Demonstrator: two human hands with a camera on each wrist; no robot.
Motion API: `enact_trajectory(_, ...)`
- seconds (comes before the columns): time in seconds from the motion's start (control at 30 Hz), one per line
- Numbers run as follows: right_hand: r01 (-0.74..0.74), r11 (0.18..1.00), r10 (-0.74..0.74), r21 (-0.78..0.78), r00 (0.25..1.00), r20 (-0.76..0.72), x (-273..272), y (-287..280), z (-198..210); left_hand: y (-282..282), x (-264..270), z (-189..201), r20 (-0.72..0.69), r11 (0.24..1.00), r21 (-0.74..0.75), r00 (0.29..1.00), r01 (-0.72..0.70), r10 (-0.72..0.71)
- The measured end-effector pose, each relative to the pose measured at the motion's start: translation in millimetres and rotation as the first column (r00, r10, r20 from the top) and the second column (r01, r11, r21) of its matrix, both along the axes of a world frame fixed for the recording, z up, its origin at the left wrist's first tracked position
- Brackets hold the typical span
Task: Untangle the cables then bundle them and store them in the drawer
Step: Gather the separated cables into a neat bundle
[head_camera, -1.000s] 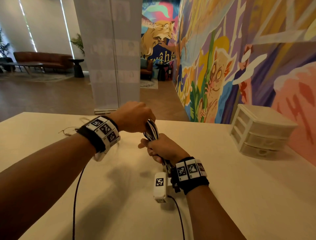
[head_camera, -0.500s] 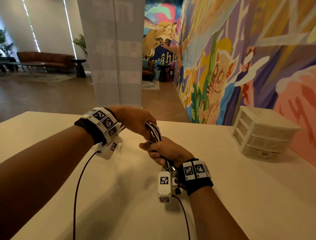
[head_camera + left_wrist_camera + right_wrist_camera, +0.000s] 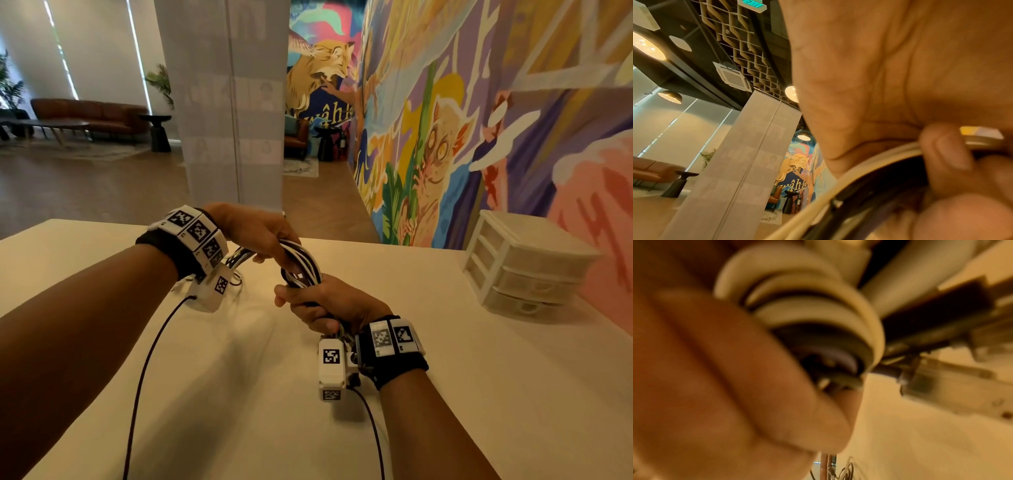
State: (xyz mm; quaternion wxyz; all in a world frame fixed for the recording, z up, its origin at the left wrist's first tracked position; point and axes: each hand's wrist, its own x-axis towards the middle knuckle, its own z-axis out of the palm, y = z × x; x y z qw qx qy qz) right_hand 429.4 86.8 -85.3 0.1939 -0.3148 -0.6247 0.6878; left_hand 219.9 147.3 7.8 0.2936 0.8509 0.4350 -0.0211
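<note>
Head view: both hands, left hand (image 3: 253, 231) and right hand (image 3: 329, 303), grip the cable bundle (image 3: 301, 265) above the table (image 3: 479, 377), fingers curled round it.

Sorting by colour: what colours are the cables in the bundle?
Black and white cables, mixed together; clearest in the head view.

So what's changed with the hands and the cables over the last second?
The left hand has swung down and rightward over the cable bundle, now gripping its upper strands. The right hand still grips the bundle's lower end. The drawer unit stays shut on the table.
</note>
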Motion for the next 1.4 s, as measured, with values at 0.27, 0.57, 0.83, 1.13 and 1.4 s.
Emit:
enact_trajectory(0.27,0.043,0.974,-0.084,-0.223,0.98,-0.178,5,8,-7,-5,-3,-6,0.228,0.983,-0.132,0.961,-0.127,0.155)
enact_trajectory(0.57,0.285,0.936,-0.33,-0.204,0.913,-0.241,-2,11,-2,-17,9,-64,0.527,0.856,0.213,0.793,-0.47,0.304)
enact_trajectory(0.83,0.478,0.871,-0.487,-0.113,0.81,-0.327,-5,16,-5,-24,51,-73,0.766,0.841,-0.47,0.349,-0.269,0.54)
enact_trajectory(1.13,0.719,0.694,-0.691,-0.034,0.652,-0.314,-10,25,-15,-36,53,-88,0.696,0.863,-0.154,0.566,-0.482,0.441)
enact_trajectory(1.4,0.64,0.765,-0.635,-0.074,0.729,-0.255,-8,26,-25,-46,53,-99,0.634,0.892,-0.22,0.637,-0.394,0.438)
